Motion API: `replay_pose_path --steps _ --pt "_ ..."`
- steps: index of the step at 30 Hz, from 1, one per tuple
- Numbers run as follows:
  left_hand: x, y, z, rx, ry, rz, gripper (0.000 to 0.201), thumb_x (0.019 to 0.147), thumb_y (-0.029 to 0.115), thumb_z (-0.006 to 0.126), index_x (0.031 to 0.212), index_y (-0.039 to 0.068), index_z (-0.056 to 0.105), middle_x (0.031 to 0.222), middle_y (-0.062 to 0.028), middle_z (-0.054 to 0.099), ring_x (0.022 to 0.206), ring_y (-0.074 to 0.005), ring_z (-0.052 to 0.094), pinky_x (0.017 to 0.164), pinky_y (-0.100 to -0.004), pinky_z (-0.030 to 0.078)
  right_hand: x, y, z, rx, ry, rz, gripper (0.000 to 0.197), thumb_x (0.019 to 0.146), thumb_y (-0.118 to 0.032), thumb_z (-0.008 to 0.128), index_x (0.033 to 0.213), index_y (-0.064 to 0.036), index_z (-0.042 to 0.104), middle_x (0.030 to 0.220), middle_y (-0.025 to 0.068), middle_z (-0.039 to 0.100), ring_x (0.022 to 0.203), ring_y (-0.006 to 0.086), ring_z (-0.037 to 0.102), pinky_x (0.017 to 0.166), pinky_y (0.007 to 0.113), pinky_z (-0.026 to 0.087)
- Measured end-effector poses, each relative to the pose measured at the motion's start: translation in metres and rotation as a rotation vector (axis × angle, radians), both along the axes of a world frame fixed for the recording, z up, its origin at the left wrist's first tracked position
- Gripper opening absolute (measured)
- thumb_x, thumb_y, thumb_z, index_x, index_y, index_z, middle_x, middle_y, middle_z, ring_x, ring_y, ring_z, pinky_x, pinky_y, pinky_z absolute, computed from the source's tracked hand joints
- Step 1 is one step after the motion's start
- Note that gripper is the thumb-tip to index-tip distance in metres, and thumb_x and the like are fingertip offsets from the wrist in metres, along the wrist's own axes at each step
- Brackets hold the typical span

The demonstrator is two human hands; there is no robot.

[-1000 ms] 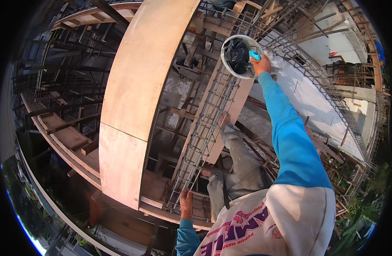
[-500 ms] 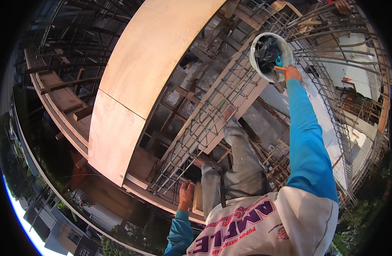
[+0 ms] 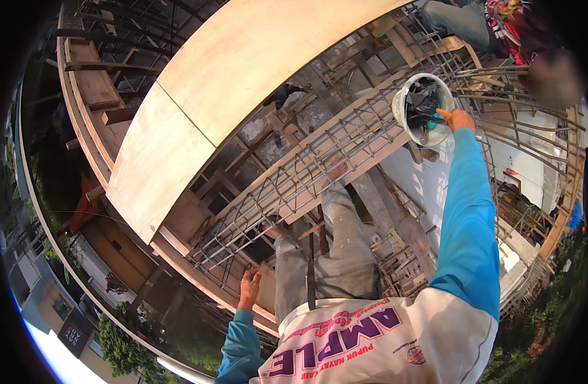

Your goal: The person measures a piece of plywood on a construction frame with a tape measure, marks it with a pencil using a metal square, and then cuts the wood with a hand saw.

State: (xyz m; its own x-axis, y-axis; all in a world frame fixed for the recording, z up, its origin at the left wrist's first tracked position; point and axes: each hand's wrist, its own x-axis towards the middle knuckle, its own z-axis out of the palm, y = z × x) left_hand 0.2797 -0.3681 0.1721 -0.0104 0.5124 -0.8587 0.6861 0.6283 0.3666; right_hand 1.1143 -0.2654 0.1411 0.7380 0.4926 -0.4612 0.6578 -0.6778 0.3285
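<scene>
Upper right of frame: we saw right hand (image 3: pixel 461 120), grip wrapped round orange handle (image 3: pixel 443 112) over white bucket (image 3: pixel 445 96), black crumpled material (image 3: pixel 422 96) and turquoise object (image 3: pixel 431 124) inside. Lower center: left hand (image 3: pixel 249 289), grip loosely wide, fingers curled, near rebar cage (image 3: pixel 300 180). Bucket appeared at cage's upper-right end.

Smooth plywood panel (image 3: pixel 262 57), plastic bucket (image 3: pixel 445 97), crinkled glossy plastic film (image 3: pixel 420 96), dull metal bars (image 3: pixel 300 184), matt cloth trousers (image 3: pixel 346 262)

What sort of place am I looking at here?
Most likely a building site with construction under way: a long cage of steel reinforcing bars, large plywood panels beside it, and rough timber framing farther left.
</scene>
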Motion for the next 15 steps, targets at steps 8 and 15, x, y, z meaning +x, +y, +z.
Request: replay_pose_path --steps 8,15 --pt "0.042 0.012 -0.003 -0.047 0.011 -0.064 0.036 0.091 0.023 0.063 0.118 0.000 0.061 0.104 -0.0101 0.065 0.095 -0.0180 0.059 0.086 -0.0307 0.047 0.050 0.020 0.037 -0.067 0.257 0.033 0.037 0.076 -0.032 0.082 0.092 -0.0004 0.071 0.091 0.0199 0.070 0.090 0.0340 0.068 0.079 0.044 0.051" --pt "0.128 0.063 -0.008 -0.034 -0.190 0.012 0.038 0.093 0.024 0.064 0.122 0.000 0.058 0.105 -0.0085 0.064 0.093 -0.0164 0.060 0.084 -0.0301 0.049 0.030 0.032 0.091 -0.108 0.332 -0.023 0.053 0.075 -0.043 0.080 0.105 -0.0012 0.070 0.101 0.0205 0.069 0.097 0.0372 0.066 0.084 0.046 0.050"
